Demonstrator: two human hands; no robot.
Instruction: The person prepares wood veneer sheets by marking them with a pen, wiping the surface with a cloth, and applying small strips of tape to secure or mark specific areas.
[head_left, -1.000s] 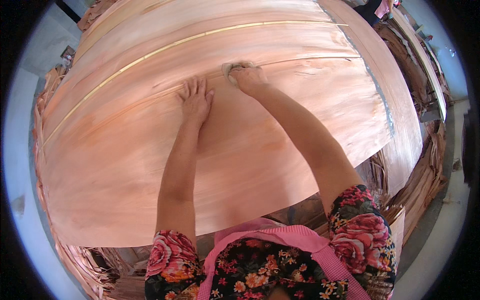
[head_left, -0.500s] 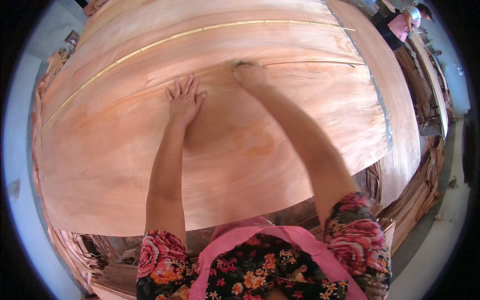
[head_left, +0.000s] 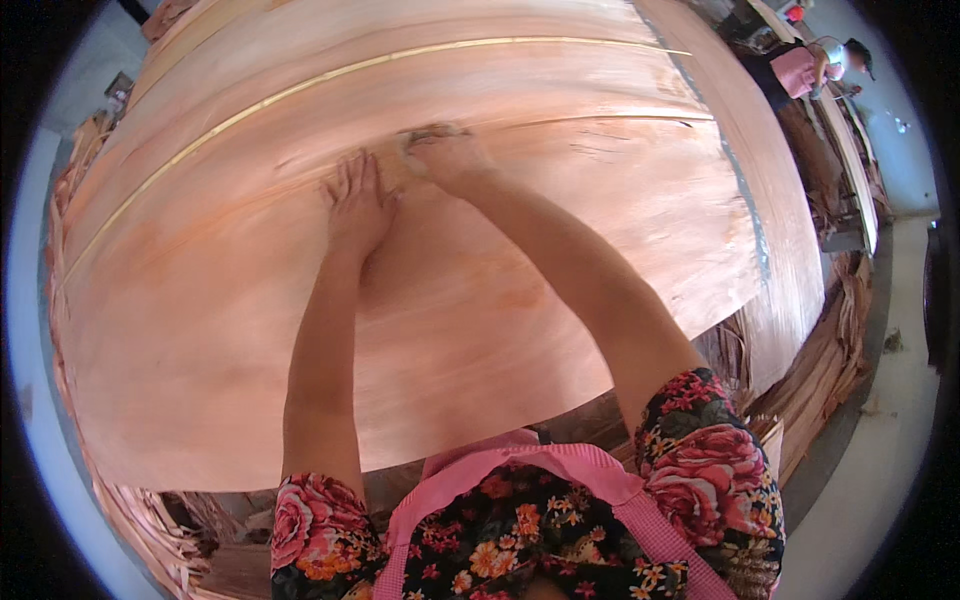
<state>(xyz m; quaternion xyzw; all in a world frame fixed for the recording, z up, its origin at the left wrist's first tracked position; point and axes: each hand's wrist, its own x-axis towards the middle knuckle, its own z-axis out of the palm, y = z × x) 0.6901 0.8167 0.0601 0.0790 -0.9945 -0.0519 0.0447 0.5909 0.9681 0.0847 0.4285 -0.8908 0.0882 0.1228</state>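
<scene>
A broad sheet of pinkish-tan wood veneer [head_left: 480,330] spreads in front of me. Flat on it, with fingers spread, rests my left hand [head_left: 358,208]. My right hand [head_left: 440,158] is closed at a dark seam in the veneer, just beyond and to the right of the left hand. Whatever its fingers hold is blurred and I cannot make it out. From near that hand the seam, a dark slit, runs right toward the sheet's edge. Farther off, a thin pale yellow stick [head_left: 370,62] lies across the veneer.
A grey strip [head_left: 745,195] runs along the sheet's right side, with another veneer piece [head_left: 790,265] beyond it. Ragged veneer scraps [head_left: 835,350] are stacked at right, more at lower left. A person in pink [head_left: 797,72] works at the far right.
My right hand has slid left along the seam, closer to my left hand. The left hand stays pressed on the sheet, nearly in place. The view has shifted slightly.
</scene>
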